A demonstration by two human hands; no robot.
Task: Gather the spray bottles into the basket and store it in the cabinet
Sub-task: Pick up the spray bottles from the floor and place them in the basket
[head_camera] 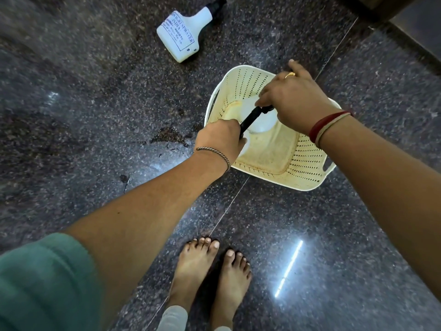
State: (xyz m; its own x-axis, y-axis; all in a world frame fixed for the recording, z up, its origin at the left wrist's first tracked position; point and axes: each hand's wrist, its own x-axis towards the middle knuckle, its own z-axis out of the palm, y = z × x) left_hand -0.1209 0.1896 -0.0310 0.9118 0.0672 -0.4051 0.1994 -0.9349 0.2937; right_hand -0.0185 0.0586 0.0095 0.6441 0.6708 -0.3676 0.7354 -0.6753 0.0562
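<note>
A cream perforated plastic basket (307, 163) stands on the dark granite floor. Over it, both hands hold white spray bottles with black nozzles. My right hand (291, 99) grips the black top of one white bottle (263, 120) standing inside the basket. My left hand (219, 139) is closed around another white bottle (244, 145) at the basket's near-left rim; that bottle is mostly hidden by the hand, so I cannot tell which bottle the black nozzle (250, 119) between the hands belongs to. A third white spray bottle (183, 34) with printed text lies on its side on the floor beyond the basket.
My bare feet (210, 278) stand on the polished speckled granite floor (95, 91), just below the basket. A dark wooden edge (381, 8), perhaps a cabinet base, runs along the top right corner. A tile seam crosses the floor diagonally under the basket.
</note>
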